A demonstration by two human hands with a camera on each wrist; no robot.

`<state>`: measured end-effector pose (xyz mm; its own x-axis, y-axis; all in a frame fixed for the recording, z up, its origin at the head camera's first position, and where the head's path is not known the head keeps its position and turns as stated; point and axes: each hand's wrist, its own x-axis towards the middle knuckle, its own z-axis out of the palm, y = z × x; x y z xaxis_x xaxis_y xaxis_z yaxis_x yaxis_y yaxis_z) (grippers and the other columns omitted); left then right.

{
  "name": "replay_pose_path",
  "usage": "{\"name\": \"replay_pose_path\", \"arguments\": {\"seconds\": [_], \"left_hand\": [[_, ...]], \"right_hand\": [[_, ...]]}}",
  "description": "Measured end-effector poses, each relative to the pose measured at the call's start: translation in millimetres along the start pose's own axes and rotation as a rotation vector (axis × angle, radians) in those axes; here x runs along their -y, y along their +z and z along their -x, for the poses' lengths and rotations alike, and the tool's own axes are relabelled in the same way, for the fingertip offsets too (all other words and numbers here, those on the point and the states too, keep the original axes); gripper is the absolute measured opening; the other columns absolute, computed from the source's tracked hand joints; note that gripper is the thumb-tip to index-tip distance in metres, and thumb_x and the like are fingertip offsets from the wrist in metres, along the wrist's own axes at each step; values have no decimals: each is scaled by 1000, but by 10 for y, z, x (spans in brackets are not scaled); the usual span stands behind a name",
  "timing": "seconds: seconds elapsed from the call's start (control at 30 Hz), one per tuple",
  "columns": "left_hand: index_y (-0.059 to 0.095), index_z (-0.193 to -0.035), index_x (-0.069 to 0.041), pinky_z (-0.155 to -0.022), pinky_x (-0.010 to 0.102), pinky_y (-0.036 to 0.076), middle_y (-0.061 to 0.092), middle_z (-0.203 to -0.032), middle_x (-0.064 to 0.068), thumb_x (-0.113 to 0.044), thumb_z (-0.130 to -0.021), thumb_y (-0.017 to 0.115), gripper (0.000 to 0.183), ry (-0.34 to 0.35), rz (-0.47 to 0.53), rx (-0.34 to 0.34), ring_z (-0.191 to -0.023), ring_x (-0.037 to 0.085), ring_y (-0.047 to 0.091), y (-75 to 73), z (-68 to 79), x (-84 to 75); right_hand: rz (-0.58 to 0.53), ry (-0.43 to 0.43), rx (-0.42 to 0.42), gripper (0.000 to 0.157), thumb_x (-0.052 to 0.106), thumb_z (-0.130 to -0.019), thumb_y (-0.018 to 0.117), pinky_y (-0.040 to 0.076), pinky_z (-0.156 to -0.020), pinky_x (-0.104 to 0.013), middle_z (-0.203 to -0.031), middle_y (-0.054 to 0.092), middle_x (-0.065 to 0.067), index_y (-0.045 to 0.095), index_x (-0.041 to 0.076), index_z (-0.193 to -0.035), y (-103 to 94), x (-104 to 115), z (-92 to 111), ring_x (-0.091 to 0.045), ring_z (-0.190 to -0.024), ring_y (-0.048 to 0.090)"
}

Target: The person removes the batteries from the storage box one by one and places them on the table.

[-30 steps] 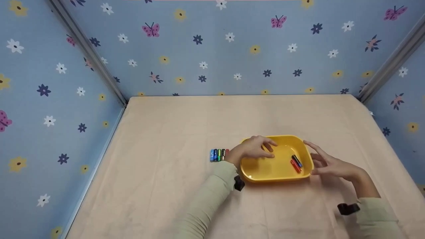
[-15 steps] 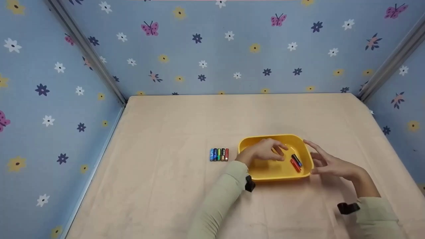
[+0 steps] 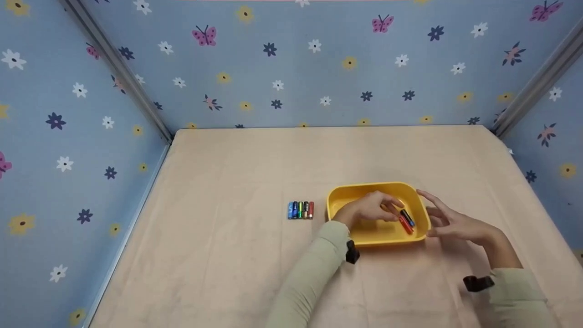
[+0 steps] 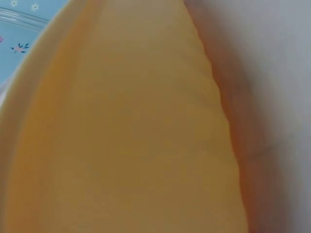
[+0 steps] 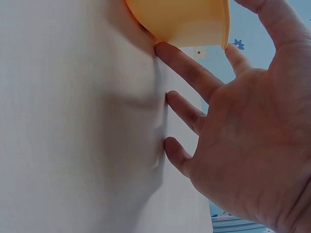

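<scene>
A yellow plastic bin (image 3: 382, 234) stands on the table with two batteries inside, a red one (image 3: 406, 225) and a black-and-blue one (image 3: 409, 217), side by side near its right end. My left hand (image 3: 375, 207) reaches down into the bin, fingertips right at the batteries; a grip on either cannot be made out. Fingers spread, my right hand (image 3: 462, 228) rests against the bin's right wall. In the right wrist view that hand (image 5: 252, 126) touches the bin (image 5: 184, 24). The left wrist view is filled by the bin's outer wall (image 4: 136, 121), hiding the left hand.
Left of the bin, several batteries (image 3: 301, 210) in different colours lie in a neat upright row. A beige cloth (image 3: 218, 205) covers the table. Blue flowered panels (image 3: 300, 59) rise at the back and both sides.
My left hand has moved right across the inside of the bin to the two batteries, bringing the row on the table into full view. The right hand has stayed at the bin's side.
</scene>
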<state>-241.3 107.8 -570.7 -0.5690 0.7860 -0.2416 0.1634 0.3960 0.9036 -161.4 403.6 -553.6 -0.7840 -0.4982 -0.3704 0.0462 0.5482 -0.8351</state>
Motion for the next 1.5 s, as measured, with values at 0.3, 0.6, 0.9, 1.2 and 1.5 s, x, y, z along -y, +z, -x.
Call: {"name": "replay_pose_path", "arguments": {"seconds": [0.3,0.6,0.9,1.2,1.5], "left_hand": [[70,-153,-12,-101,17,55,82,-137,11,-13,-107,78,47,-54,-13,34,-112,8,71,22,-28,-62],[70,-151,-5,-93,13,53,79,-142,19,-5,-107,76,45,-11,-73,146,-118,16,74,33,-34,-119],[73,-151,-9,-98,11,51,79,-144,15,-10,-108,76,43,-100,-140,256,-110,9,69,-38,-12,-167],[71,-151,-6,-83,13,56,76,-145,19,-7,-108,74,44,-114,-97,249,-97,5,66,-110,-6,-194],[61,-163,-13,-116,20,52,72,-156,14,9,-104,67,62,-130,-158,361,-144,20,67,-50,-50,-402]], "right_hand": [[16,6,-10,115,32,-102,76,25,-120,-94,-182,26,-35,-6,32,-182,-18,2,-5,-69,-166,20],[-9,-16,-11,114,25,-103,76,29,-122,-91,-180,27,-38,-6,29,-182,-13,-25,10,-70,-166,20],[-3,-6,-16,116,27,-101,78,29,-121,-92,-180,27,-39,-6,29,-182,-4,-22,8,-70,-166,20],[14,29,-21,117,32,-100,78,22,-121,-95,-181,26,-37,-5,32,-182,-11,9,7,-69,-167,19],[-1,-7,-6,114,29,-103,76,27,-123,-92,-181,25,-39,-5,30,-182,4,-20,-1,-70,-166,18]]}}
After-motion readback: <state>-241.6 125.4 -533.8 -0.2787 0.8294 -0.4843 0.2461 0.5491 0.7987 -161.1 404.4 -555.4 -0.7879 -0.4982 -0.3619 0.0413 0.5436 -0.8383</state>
